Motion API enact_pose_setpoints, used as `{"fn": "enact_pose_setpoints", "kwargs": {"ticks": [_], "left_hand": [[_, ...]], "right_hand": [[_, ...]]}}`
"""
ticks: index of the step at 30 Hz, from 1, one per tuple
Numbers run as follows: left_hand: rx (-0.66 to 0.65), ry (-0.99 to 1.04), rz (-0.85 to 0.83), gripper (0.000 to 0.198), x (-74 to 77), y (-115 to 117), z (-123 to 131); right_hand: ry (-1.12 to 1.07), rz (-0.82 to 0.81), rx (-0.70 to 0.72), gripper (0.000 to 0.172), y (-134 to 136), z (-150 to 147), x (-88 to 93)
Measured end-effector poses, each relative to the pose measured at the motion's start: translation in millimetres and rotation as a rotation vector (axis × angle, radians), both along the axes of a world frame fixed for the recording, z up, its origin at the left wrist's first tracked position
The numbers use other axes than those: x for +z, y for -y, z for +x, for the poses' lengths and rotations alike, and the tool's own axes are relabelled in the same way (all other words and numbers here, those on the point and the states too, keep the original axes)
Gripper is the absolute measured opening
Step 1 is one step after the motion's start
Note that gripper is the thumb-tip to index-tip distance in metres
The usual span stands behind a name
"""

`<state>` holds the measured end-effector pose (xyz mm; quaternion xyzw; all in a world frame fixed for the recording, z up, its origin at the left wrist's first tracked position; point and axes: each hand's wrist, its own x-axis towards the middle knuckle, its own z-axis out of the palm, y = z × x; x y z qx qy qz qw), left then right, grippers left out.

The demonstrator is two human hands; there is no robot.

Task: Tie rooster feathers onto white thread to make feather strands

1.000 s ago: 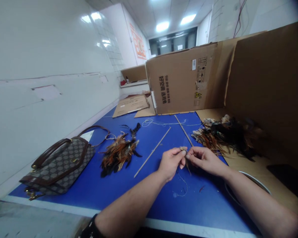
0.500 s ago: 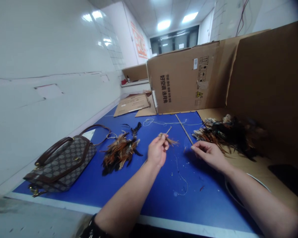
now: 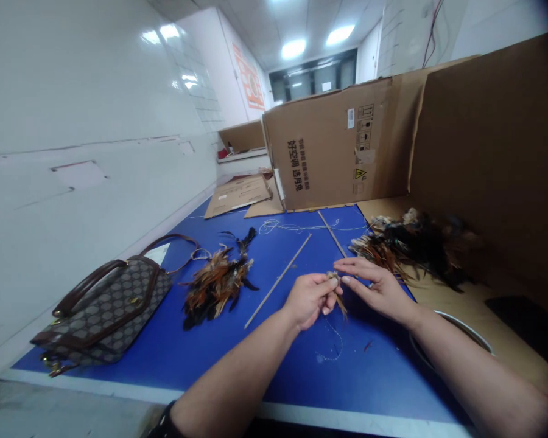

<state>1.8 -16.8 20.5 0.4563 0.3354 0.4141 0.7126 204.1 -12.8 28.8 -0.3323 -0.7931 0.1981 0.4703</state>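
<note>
Over the middle of the blue table [image 3: 296, 365], my left hand [image 3: 311, 299] pinches a small bunch of brown feathers [image 3: 340, 302], tips pointing down. My right hand [image 3: 378, 287] is close beside it, fingers stretched out and thumb apart, its fingertips at the upper end of the bunch. Whether they touch it I cannot tell. Left of my hands lies a thin strip [image 3: 277, 281]; beyond my right hand lies a second strip [image 3: 332, 233]. A pile of brown and black feathers [image 3: 219, 283] rests farther left.
A patterned handbag [image 3: 114, 304] stands at the left. Pale string [image 3: 296, 227] lies loosely at the back. More feathers [image 3: 420, 246] are heaped at the right on cardboard. A large cardboard box [image 3: 333, 146] walls off the back. A white-rimmed round object [image 3: 466, 331] is partly under my right forearm.
My left hand has moved right with the feather bunch, toward my right hand. My right hand has left the strip end and spread its fingers beside the bunch. The view has shifted slightly.
</note>
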Motion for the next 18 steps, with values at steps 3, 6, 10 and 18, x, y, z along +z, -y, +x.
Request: {"fn": "enact_pose_setpoints", "kwargs": {"ticks": [3, 6, 10, 18], "left_hand": [[-0.04, -0.034, 0.005, 0.042, 1.1, 2.3, -0.2], [-0.079, -0.086, 0.012, 0.042, 0.8, 2.3, -1.5], [-0.161, -0.166, 0.053, 0.044, -1.2, 1.4, -3.9], [-0.146, -0.313, 0.116, 0.045, -0.2, 2.3, -8.1]], "right_hand": [[-0.007, -0.059, 0.057, 0.027, -1.3, 0.8, -2.9], [-0.009, -0.092, 0.101, 0.025, -3.4, 2.1, -5.5], [-0.014, -0.102, 0.108, 0.026, -2.6, 2.2, -4.1], [0.02, -0.076, 0.194, 0.028, -0.3, -1.2, -2.8]]}}
